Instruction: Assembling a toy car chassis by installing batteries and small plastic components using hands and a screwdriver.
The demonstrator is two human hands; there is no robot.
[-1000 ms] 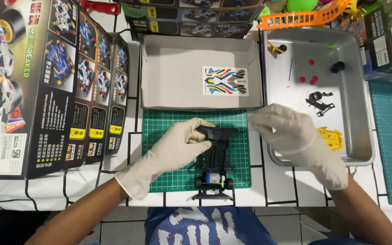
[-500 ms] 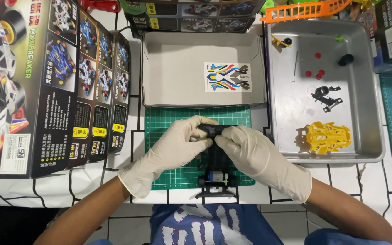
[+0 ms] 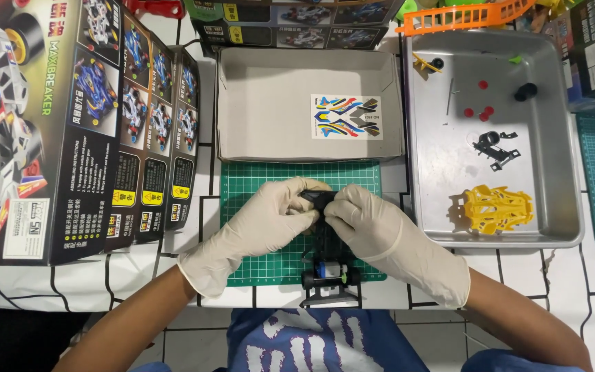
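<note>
White latex gloves on both hands, met over the middle of a green gridded cutting mat (image 3: 263, 180) at the near edge of the bench. Left hand (image 3: 266, 220) curled, fingers grasping the far end of a black toy car chassis (image 3: 326, 265) from its left side. Right hand (image 3: 370, 227) clenched on the same far end from the right, fingertips touching those of the left. Chassis lengthwise toward the body, far end hidden under the gloves, near end overhanging the mat's near edge, with a small blue and white motor (image 3: 326, 269) seated in it and a flat black bumper (image 3: 330, 296) at the very end.

Just beyond the mat, an open grey cardboard box tray (image 3: 270, 103), with a multicoloured sticker sheet (image 3: 347, 116) lying flat inside, toward its right. At the right of the bench, touching the mat's right edge, a steel tray (image 3: 552, 172): yellow plastic car body (image 3: 497, 208) near its near edge, a black plastic frame part (image 3: 494, 146) in the middle, small red round pieces (image 3: 480, 110) farther back, a small black wheel (image 3: 525, 91) toward the far right. Along the left edge, black printed model-kit boxes (image 3: 70, 124) side by side. Orange plastic rail (image 3: 463, 17) at the far edge, above the steel tray.
</note>
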